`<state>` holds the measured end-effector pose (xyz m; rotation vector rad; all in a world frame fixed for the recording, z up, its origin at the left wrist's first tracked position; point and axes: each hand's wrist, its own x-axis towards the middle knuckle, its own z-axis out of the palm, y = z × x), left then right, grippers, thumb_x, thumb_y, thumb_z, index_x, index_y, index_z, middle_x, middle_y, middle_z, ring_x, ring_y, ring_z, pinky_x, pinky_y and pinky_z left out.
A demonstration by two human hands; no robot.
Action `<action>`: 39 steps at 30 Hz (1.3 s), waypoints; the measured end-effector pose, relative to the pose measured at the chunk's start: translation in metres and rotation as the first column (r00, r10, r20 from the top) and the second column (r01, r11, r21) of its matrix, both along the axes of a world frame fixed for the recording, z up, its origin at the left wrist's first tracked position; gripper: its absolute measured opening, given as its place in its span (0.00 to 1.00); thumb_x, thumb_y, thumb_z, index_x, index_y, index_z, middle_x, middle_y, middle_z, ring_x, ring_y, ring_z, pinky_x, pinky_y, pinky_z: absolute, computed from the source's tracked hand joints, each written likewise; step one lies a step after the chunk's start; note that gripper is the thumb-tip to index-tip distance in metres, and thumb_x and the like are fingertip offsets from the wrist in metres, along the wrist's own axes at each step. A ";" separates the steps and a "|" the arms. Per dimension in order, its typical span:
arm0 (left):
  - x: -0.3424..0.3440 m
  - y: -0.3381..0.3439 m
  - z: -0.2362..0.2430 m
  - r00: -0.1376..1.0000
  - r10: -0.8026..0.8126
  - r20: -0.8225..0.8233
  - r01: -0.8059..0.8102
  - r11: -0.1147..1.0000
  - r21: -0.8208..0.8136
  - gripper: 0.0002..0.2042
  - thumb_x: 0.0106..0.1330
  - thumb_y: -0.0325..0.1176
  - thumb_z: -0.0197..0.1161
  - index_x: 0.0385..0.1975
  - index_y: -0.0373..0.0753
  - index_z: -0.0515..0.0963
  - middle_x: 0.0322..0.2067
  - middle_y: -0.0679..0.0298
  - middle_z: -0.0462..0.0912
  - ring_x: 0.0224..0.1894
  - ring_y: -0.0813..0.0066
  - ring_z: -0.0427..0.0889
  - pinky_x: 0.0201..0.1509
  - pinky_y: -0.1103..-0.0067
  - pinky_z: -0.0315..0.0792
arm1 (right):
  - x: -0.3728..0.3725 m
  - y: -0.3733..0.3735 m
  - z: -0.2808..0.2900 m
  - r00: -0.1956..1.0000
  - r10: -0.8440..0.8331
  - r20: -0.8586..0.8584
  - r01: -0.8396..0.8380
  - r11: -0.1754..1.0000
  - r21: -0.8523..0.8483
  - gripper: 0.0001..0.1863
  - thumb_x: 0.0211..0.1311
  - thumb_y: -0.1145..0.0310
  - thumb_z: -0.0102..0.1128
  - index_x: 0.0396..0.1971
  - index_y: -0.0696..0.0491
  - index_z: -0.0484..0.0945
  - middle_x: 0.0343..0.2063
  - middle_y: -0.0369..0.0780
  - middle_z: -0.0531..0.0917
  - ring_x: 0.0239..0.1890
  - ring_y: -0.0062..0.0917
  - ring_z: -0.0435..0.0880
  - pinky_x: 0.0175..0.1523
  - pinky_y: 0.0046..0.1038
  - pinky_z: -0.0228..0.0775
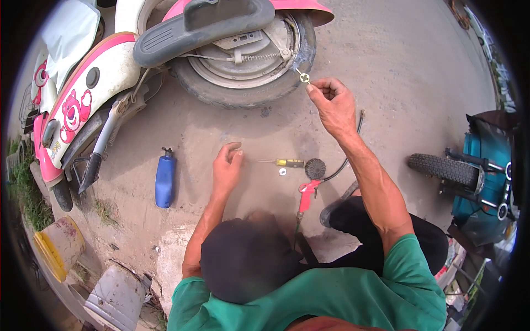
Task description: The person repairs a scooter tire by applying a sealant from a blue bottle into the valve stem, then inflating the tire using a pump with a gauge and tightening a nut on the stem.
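Pinched between the thumb and fingertips of my right hand is a small pale-yellow key-like tool with a cross-shaped opening in its round head. Its thin end points toward the rear tyre of a pink and white scooter; whether it touches the tyre I cannot tell. My left hand hangs over the ground with fingers loosely curled and parted, nothing visible in them. Just right of it lies a screwdriver with a yellow and black handle. A red-handled tyre inflator with a round black gauge rests beyond that.
A blue squeeze bottle is on the ground left of my left hand. Near the screwdriver is a small white disc. A black hose curves from the inflator. Buckets stand lower left; a teal vehicle with a knobbly tyre is at right.
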<state>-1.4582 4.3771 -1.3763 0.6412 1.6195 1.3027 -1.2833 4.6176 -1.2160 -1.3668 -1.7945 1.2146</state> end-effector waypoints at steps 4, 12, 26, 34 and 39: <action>0.014 -0.022 -0.064 0.998 0.037 -0.057 -0.045 0.988 -0.145 0.16 0.71 0.35 0.62 0.54 0.34 0.80 0.39 0.53 0.89 0.41 0.71 0.86 0.50 0.74 0.78 | -0.029 0.050 -0.003 0.980 -0.149 0.129 0.136 0.985 0.106 0.18 0.62 0.57 0.69 0.40 0.59 0.87 0.30 0.40 0.89 0.33 0.24 0.86 0.43 0.28 0.79; 0.021 -0.023 -0.087 0.993 -0.037 -0.109 0.016 0.983 -0.183 0.15 0.71 0.35 0.61 0.52 0.36 0.82 0.41 0.50 0.89 0.45 0.62 0.88 0.52 0.70 0.78 | -0.052 0.103 -0.012 0.936 -0.177 0.304 0.134 0.978 0.157 0.19 0.60 0.55 0.67 0.40 0.55 0.89 0.33 0.41 0.91 0.37 0.29 0.89 0.46 0.32 0.80; 0.012 -0.012 -0.076 1.000 -0.012 -0.009 0.011 0.989 -0.145 0.10 0.75 0.27 0.58 0.50 0.30 0.77 0.30 0.61 0.83 0.25 0.79 0.80 0.30 0.79 0.79 | -0.059 0.114 -0.015 0.927 -0.157 0.339 0.100 0.979 0.179 0.20 0.59 0.52 0.67 0.41 0.52 0.90 0.36 0.45 0.91 0.41 0.38 0.91 0.50 0.38 0.81; 0.012 -0.013 -0.074 1.000 -0.004 -0.019 0.000 0.983 -0.185 0.14 0.72 0.35 0.59 0.51 0.33 0.80 0.29 0.57 0.87 0.26 0.71 0.85 0.36 0.73 0.78 | -0.062 0.114 -0.015 0.928 -0.165 0.333 0.121 0.981 0.149 0.20 0.58 0.52 0.67 0.39 0.53 0.90 0.36 0.46 0.91 0.41 0.37 0.91 0.49 0.37 0.81; 0.013 -0.012 -0.071 1.000 0.000 -0.013 -0.003 0.981 -0.192 0.14 0.72 0.35 0.60 0.51 0.33 0.80 0.29 0.58 0.87 0.26 0.71 0.85 0.36 0.73 0.78 | -0.059 0.123 -0.017 0.939 -0.148 0.310 0.118 0.986 0.114 0.22 0.58 0.51 0.66 0.39 0.55 0.90 0.34 0.47 0.91 0.40 0.38 0.91 0.49 0.37 0.81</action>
